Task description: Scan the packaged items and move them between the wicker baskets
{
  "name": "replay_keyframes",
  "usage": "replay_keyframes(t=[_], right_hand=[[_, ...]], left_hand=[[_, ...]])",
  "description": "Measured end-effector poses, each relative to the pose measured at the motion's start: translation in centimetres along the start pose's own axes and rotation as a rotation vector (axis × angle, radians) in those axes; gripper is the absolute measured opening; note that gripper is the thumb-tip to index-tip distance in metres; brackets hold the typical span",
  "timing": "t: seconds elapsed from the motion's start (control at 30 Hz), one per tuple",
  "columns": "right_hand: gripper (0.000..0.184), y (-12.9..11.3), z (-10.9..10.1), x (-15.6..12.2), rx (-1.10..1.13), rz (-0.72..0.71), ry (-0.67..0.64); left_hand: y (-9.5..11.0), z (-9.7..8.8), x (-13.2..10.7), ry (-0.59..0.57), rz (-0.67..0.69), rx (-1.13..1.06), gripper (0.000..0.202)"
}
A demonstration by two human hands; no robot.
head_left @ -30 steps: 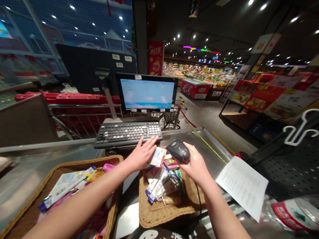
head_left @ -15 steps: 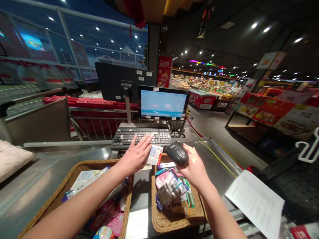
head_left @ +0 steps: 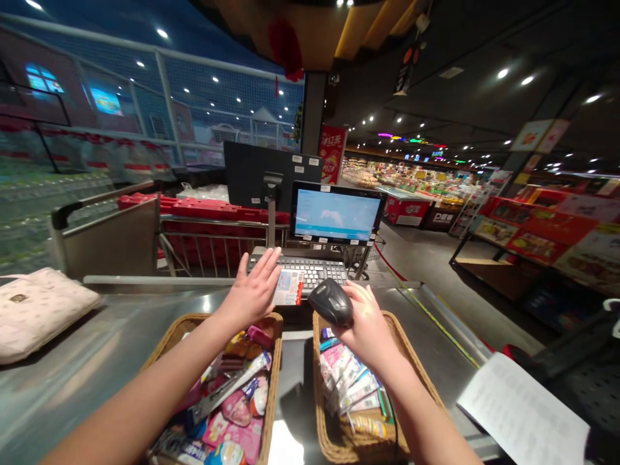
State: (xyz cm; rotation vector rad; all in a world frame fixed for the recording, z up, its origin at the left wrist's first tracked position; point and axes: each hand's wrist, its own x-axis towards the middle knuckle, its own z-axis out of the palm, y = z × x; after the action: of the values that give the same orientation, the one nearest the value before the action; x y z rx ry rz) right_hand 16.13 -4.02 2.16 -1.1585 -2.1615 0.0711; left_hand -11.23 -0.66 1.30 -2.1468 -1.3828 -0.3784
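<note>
Through the head camera I see, nearest, two wicker baskets on a metal counter (head_left: pixel 121 336): the left basket (head_left: pixel 277 387) and the right basket (head_left: pixel 318 387), both holding small packs and probably set side by side for easy reach. The forearms cover part of each, and the bottom edge cuts them off, so I can't make out everything inside. Just beyond, the left hand (head_left: pixel 254 284) is back upward, fingers straight, the outermost one apart, with a white packet (head_left: pixel 287 288) at its inner side; the thumb is hidden, presumably gripping from beneath. The right hand (head_left: pixel 368 323) is clamped round a black scanner (head_left: pixel 332 302), its nose aimed at the packet, likely so the two can face each other closely; I can't judge the gap between them. Behind the packet lies a keyboard (head_left: pixel 322 271), partly covered, then a lit monitor (head_left: pixel 338 216) turned this way, apparently for reading, though its text is too small. Farther off, shop displays blur into dimness.
</note>
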Motion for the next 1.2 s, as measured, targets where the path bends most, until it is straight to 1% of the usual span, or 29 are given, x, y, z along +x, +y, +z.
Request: replay_keyframes(t=[0.13,0.3,0.57,0.73,0.93,1.2], right_hand=[[0.035,-0.6,0.6,0.2,-0.010,-0.001,-0.011],[0.035,-1.3,0.8,0.1,-0.002,0.005,-0.032],[0.037,-1.5,1.1,0.0,0.003,-0.005,-0.067],[0.038,-1.7,1.5,0.0,-0.002,-0.004,-0.090],[0.037,-2.2,2.2,-0.1,0.010,-0.015,-0.143],[0.037,-3.2,4.0,-0.5,0.033,-0.053,-0.221]], left_hand=[[-0.7,-0.1,-0.6,0.006,0.001,0.015,0.067],[-1.2,0.0,-1.1,0.004,0.008,0.022,0.065],[-1.6,0.2,-1.5,-0.001,0.010,-0.010,0.063],[-1.9,0.2,-2.4,-0.023,0.026,0.016,0.064],[-2.0,0.0,-4.5,-0.068,0.023,0.032,0.065],[-1.9,-0.3,-9.0,-0.189,-0.001,0.018,0.064]])
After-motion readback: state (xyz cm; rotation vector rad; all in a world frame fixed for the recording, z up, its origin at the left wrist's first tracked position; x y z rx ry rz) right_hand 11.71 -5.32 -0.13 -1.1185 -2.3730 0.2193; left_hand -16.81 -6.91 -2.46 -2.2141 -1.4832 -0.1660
